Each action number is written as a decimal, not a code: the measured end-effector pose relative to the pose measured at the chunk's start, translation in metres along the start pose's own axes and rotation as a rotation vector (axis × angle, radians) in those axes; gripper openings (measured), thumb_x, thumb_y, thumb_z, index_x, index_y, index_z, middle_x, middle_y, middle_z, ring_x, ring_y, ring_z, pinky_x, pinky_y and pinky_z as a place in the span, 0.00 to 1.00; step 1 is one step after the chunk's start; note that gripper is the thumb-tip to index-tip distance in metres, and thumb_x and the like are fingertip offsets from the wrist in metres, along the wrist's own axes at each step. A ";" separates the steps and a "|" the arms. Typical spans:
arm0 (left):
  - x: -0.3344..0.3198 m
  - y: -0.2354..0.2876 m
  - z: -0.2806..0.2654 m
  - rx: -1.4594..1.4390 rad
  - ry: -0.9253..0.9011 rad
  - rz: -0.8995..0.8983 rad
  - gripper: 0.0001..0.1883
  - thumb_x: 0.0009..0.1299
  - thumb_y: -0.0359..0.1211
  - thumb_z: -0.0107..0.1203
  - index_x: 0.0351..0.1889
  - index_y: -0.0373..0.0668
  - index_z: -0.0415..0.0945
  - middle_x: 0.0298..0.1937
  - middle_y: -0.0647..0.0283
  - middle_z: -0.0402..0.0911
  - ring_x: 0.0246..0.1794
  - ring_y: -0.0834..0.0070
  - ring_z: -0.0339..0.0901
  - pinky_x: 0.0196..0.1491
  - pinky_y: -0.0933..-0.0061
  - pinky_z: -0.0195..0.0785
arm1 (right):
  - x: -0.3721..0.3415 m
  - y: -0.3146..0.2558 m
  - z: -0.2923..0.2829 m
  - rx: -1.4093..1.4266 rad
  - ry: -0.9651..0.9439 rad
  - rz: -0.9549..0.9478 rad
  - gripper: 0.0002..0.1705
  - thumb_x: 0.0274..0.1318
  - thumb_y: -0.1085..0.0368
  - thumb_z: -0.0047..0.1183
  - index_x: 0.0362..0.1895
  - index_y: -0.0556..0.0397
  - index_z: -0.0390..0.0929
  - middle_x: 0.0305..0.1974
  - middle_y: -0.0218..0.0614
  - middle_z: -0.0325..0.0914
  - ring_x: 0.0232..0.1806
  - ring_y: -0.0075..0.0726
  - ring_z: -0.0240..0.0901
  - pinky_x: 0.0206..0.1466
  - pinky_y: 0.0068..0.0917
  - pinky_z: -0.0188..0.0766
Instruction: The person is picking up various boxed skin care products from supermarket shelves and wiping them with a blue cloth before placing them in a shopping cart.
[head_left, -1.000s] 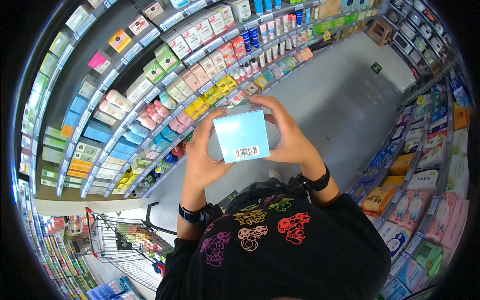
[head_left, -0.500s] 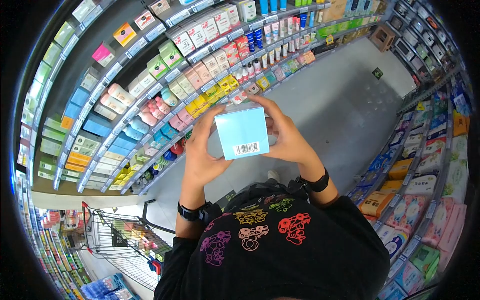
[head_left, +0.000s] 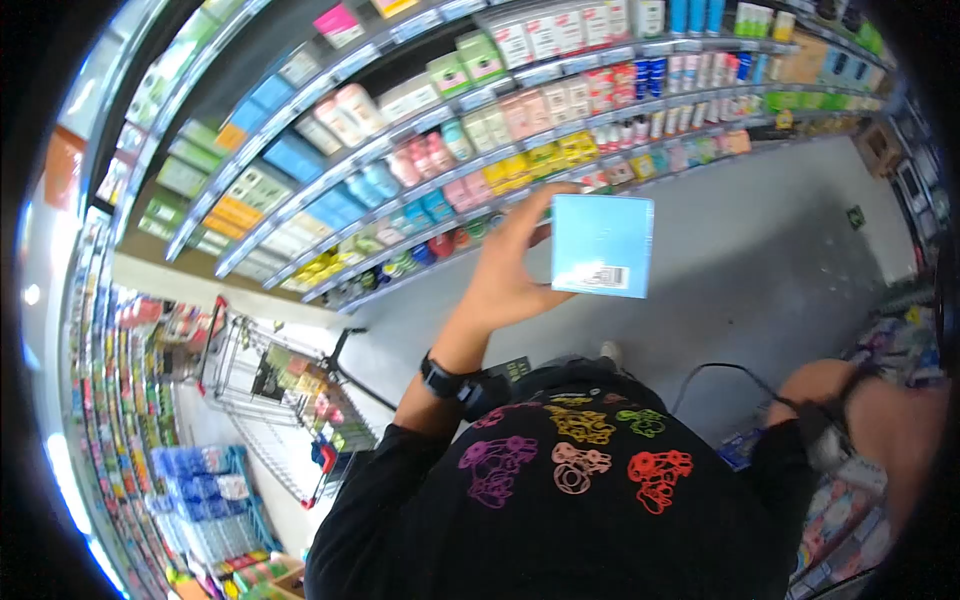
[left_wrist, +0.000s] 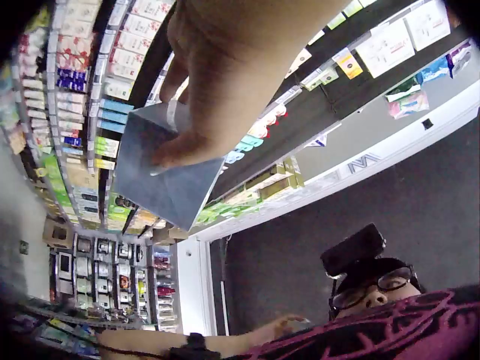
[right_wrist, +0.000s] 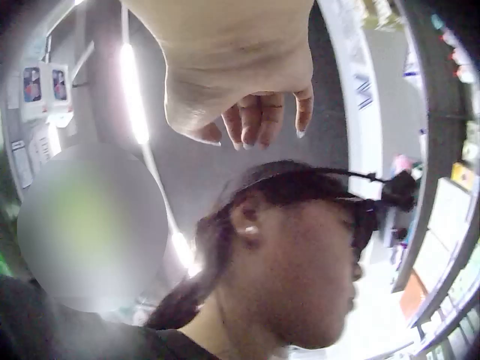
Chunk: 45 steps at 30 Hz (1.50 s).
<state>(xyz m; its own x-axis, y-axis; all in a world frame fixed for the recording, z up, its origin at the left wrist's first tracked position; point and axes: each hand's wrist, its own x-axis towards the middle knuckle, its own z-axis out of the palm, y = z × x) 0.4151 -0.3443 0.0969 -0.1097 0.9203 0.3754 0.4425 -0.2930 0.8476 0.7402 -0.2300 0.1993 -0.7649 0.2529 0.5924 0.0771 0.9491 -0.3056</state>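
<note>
A light blue box [head_left: 602, 240] with a barcode on the side facing up stands out in front of the torso. My left hand [head_left: 508, 265] grips it from its left side, thumb at the near edge and fingers behind the far edge. In the left wrist view the same box [left_wrist: 161, 176] looks grey in shadow, with the thumb of my left hand [left_wrist: 217, 90] across its face. My right hand [right_wrist: 240, 75] is raised near the head, holding nothing, its fingers loosely bent. In the head view the right arm [head_left: 890, 440] is blurred at the lower right.
Shelves [head_left: 560, 130] of boxes, bottles and tubes curve along the far side. A wire shopping cart [head_left: 290, 390] stands at the left on the grey floor [head_left: 720, 260]. Packaged goods [head_left: 840, 530] lie at the lower right, and a dark cable [head_left: 700, 370] loops near the right arm.
My right hand has let go of the box and swung to the right and up toward the head. The left hand still holds the box; the head view has turned, shifting the shelves.
</note>
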 end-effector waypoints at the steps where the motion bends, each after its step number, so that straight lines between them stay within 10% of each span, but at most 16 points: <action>1: 0.000 -0.001 -0.001 0.000 -0.007 0.015 0.42 0.47 0.28 0.70 0.62 0.43 0.63 0.60 0.55 0.69 0.61 0.63 0.68 0.60 0.63 0.67 | -0.001 -0.008 -0.012 -0.033 -0.013 -0.085 0.48 0.38 0.68 0.63 0.64 0.56 0.50 0.63 0.44 0.54 0.53 0.42 0.68 0.62 0.40 0.62; 13: 0.005 0.010 0.012 -0.026 -0.081 0.051 0.42 0.45 0.27 0.70 0.61 0.41 0.64 0.60 0.59 0.69 0.61 0.69 0.67 0.60 0.61 0.65 | 0.027 -0.059 0.022 0.036 -0.122 -0.586 0.38 0.42 0.67 0.59 0.56 0.55 0.51 0.56 0.42 0.55 0.49 0.41 0.67 0.63 0.41 0.60; 45: -0.002 -0.017 -0.014 -0.032 0.020 0.040 0.44 0.46 0.31 0.72 0.63 0.41 0.62 0.59 0.55 0.70 0.60 0.65 0.69 0.59 0.63 0.68 | 0.113 -0.074 0.120 0.199 -0.189 -0.898 0.15 0.50 0.66 0.48 0.36 0.53 0.54 0.36 0.35 0.57 0.37 0.36 0.66 0.66 0.46 0.56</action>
<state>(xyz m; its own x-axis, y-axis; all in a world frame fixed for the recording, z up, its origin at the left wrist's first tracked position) 0.3955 -0.3445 0.0876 -0.1106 0.9022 0.4169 0.4184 -0.3382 0.8430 0.5713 -0.2946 0.1999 -0.5773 -0.6100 0.5428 -0.6899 0.7199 0.0754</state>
